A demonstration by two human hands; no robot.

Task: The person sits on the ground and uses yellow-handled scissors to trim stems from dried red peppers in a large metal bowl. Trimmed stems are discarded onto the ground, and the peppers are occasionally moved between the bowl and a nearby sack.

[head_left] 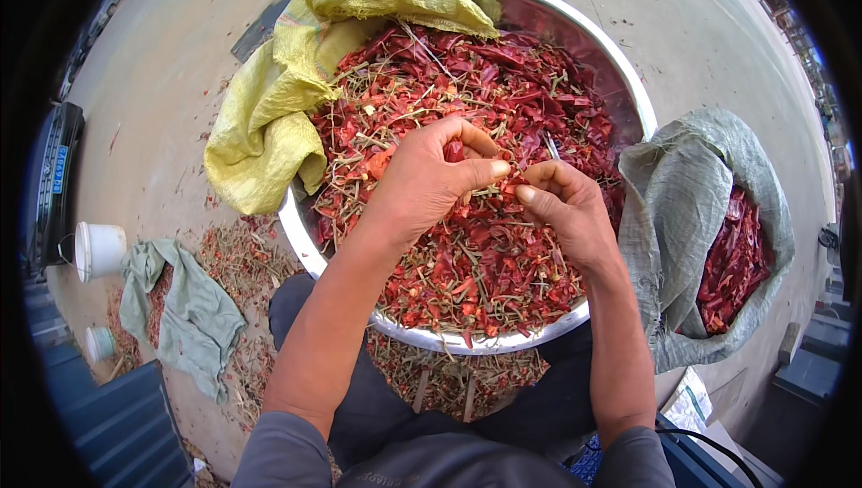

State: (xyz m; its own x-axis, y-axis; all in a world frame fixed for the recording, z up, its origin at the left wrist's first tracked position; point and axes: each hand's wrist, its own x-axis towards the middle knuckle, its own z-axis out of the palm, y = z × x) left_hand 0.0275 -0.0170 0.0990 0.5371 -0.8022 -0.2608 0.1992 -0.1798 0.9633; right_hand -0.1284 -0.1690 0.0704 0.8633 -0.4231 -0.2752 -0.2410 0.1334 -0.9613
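A wide metal basin [623, 77] lies before me, heaped with broken dried red chili peppers [471, 272] mixed with stems and bits of stalk. Above the heap, my left hand [448, 171] curls its fingers around a dark red chili piece [454, 150], its thumb and fingertips pinched near the basin's middle. Close to its right, my right hand [559, 202] pinches a small red chili piece [517, 185] between thumb and forefinger. The fingertips of both hands nearly meet. A yellow woven sack [283, 97] drapes over the basin's upper left rim.
To the right stands a grey-green woven sack [680, 218] of red chilies. On the left are a white bucket [101, 251], a green cloth sack [202, 306], a smaller tub [100, 344] and scattered stems on the ground. A parked car [57, 178] is at the far left.
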